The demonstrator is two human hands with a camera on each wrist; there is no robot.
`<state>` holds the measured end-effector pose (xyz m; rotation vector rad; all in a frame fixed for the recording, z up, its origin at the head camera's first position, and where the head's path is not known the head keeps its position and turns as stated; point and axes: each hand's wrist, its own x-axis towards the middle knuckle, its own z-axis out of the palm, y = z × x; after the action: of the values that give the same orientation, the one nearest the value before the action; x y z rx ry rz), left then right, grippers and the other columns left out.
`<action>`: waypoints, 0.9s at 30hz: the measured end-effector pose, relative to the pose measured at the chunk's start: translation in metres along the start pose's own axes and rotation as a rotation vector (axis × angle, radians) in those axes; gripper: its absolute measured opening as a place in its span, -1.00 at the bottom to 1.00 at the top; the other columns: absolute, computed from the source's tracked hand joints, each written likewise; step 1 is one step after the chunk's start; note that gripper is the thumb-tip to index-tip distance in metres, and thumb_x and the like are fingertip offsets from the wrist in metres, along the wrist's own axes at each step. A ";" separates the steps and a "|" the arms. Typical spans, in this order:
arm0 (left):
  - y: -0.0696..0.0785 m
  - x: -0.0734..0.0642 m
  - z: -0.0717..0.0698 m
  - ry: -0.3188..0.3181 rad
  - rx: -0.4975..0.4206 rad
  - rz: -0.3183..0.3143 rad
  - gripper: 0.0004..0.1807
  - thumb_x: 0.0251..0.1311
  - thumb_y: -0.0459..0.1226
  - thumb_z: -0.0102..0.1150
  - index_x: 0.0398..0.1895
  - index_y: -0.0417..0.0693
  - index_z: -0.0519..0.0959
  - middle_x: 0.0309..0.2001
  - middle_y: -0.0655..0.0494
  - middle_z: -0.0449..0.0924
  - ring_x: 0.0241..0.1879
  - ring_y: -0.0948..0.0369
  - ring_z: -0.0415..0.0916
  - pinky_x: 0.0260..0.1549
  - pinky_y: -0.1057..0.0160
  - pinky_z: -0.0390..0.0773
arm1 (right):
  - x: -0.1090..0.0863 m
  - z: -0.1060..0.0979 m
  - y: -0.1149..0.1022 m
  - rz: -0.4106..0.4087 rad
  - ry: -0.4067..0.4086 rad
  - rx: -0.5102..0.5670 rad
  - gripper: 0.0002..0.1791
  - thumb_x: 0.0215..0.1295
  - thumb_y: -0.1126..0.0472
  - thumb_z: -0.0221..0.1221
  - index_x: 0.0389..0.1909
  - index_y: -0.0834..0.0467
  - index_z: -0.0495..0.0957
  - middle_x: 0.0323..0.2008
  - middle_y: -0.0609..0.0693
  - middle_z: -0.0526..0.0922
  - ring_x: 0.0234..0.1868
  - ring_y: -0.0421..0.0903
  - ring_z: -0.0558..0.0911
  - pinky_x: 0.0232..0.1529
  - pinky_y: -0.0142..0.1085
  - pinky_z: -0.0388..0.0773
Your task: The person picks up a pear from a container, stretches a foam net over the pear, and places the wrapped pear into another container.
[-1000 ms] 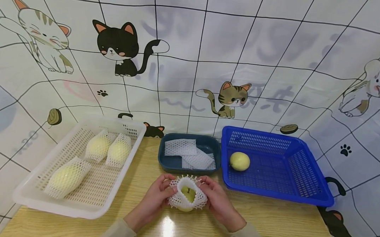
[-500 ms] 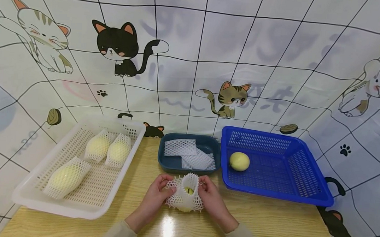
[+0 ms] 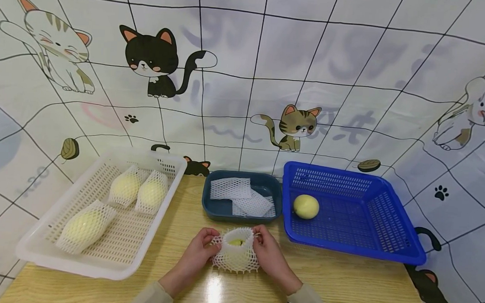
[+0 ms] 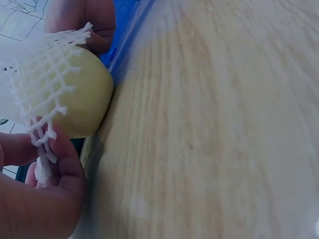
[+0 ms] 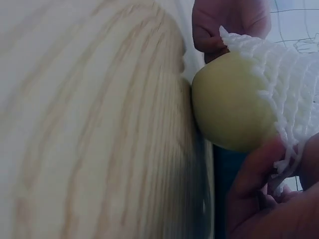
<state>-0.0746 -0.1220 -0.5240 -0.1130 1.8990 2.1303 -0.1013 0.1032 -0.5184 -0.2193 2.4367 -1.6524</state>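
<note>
A yellow-green round fruit [image 4: 92, 94], pear- or apple-like with a stem on top, stands on the table between my hands. A white foam net sleeve [image 3: 235, 259] is pulled over it; in both wrist views the fruit's lower part is bare. My left hand [image 3: 195, 255] pinches the net's left edge between thumb and fingers. On the opposite side my right hand [image 3: 271, 256] pinches the net's right edge. In the right wrist view the fruit [image 5: 232, 107] touches the tabletop, the net [image 5: 294, 74] spread around its upper part.
A white basket [image 3: 130, 255] at left holds 3 netted fruits [image 3: 86, 226]. Behind the hands, a dark teal tray [image 3: 207, 211] contains several flat foam nets [image 3: 254, 204]. One bare fruit [image 3: 306, 206] lies in the blue basket [image 3: 352, 249] at right. A cat-printed cloth [image 3: 228, 101] hangs behind.
The net has come down further over the fruit, covering more of its front. My right hand has shifted slightly left, and both hands keep their pinch on the net.
</note>
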 end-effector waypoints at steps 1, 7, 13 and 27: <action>-0.001 0.000 0.000 -0.003 0.009 -0.003 -0.64 0.42 -0.45 0.12 0.18 -0.36 0.30 -0.05 -0.05 0.56 -0.22 0.21 0.51 -0.27 0.31 0.52 | 0.001 -0.001 0.000 -0.002 0.000 -0.028 -0.87 0.54 0.39 0.00 0.00 0.22 0.43 -0.46 -0.04 0.39 -0.54 -0.22 0.34 -0.51 -0.40 0.27; -0.004 0.003 -0.002 -0.005 0.062 -0.005 -0.66 0.42 -0.46 0.09 0.17 -0.38 0.30 -0.08 -0.04 0.57 -0.28 0.21 0.49 -0.36 0.33 0.49 | 0.003 -0.003 0.003 -0.043 -0.012 -0.200 -0.85 0.53 0.39 -0.01 0.02 0.21 0.43 -0.40 -0.03 0.48 -0.47 -0.17 0.41 -0.48 -0.35 0.34; -0.001 0.002 -0.003 -0.036 0.121 -0.010 -0.66 0.42 -0.48 0.08 0.17 -0.39 0.29 -0.04 -0.10 0.56 -0.27 0.19 0.50 -0.39 0.30 0.52 | 0.003 -0.004 0.007 -0.140 -0.003 -0.383 -0.84 0.45 0.44 0.03 -0.05 0.18 0.45 -0.52 -0.11 0.43 -0.53 -0.20 0.39 -0.49 -0.31 0.35; 0.000 0.000 -0.016 -0.186 0.067 -0.063 -0.17 0.15 -0.49 0.22 0.50 -0.42 0.11 0.21 -0.23 0.48 -0.11 0.16 0.52 -0.15 0.24 0.57 | 0.000 -0.014 0.006 0.161 -0.192 0.165 -0.64 0.41 0.28 0.02 0.13 0.38 0.39 -0.26 0.00 0.57 -0.38 -0.12 0.49 -0.43 -0.26 0.49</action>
<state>-0.0766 -0.1374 -0.5256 0.0375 1.8310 1.9604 -0.1051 0.1182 -0.5190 -0.1457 2.1086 -1.6672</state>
